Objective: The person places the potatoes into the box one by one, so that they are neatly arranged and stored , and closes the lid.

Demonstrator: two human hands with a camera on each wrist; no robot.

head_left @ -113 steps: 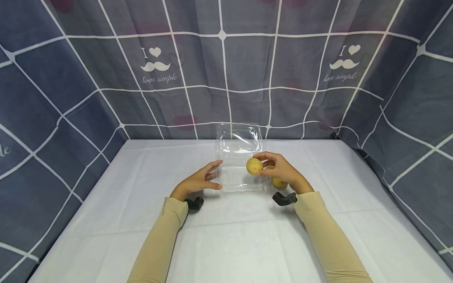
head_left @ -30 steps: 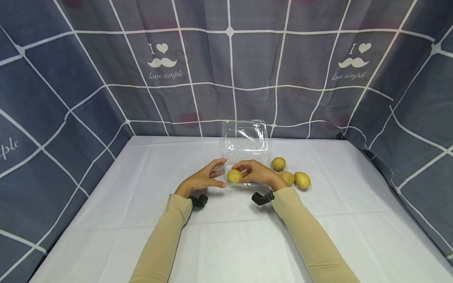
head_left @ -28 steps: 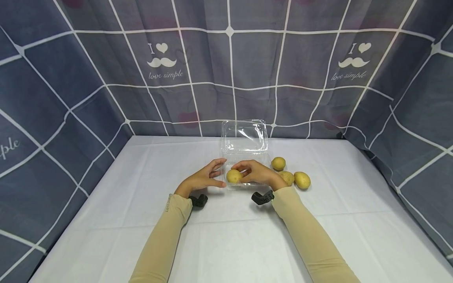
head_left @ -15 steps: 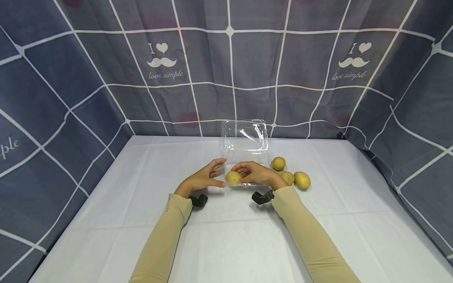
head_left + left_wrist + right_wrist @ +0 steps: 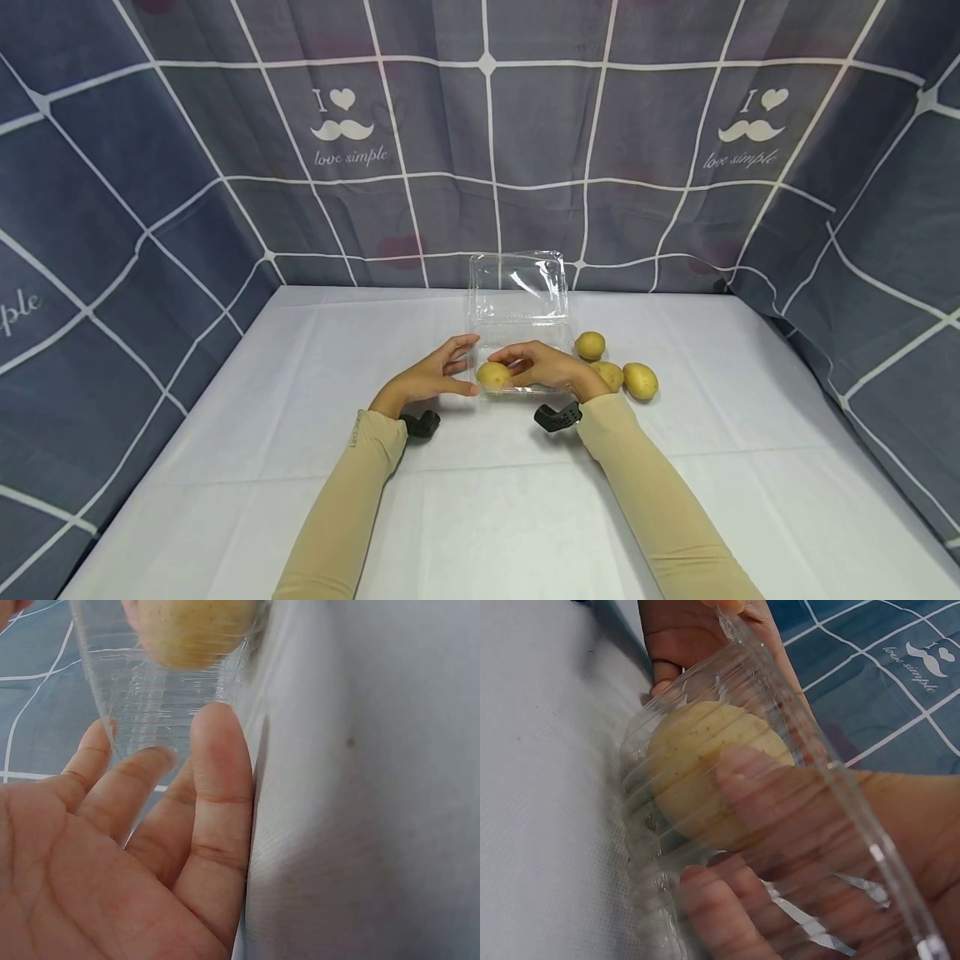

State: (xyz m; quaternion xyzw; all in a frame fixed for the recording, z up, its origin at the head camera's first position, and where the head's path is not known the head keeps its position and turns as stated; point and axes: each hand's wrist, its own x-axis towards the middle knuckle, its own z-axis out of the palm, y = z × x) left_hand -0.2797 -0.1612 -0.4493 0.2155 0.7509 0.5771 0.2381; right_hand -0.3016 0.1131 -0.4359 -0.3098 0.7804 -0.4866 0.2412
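The potato (image 5: 492,376), in the head view, sits low in the clear container (image 5: 553,336), just left of your right hand (image 5: 546,365), which holds it between thumb and fingers. Earlier you had it over the container's right side; now it is much nearer your left hand (image 5: 429,375), and a touch lower than a second ago. Your left hand has loose, parted fingers at the container's left wall, much as before. The open lid (image 5: 519,287) stands up beyond both hands. Three other potatoes (image 5: 613,377) lie on the worktop (image 5: 480,508) to the right of your right hand, plainer to see than when that hand largely hid them.

From your left wrist, your thumb and fingers spread beside the wall, with the potato ahead behind clear plastic.

From your right wrist, your fingers show through the ribbed wall, one touching the potato; their far side is hidden.
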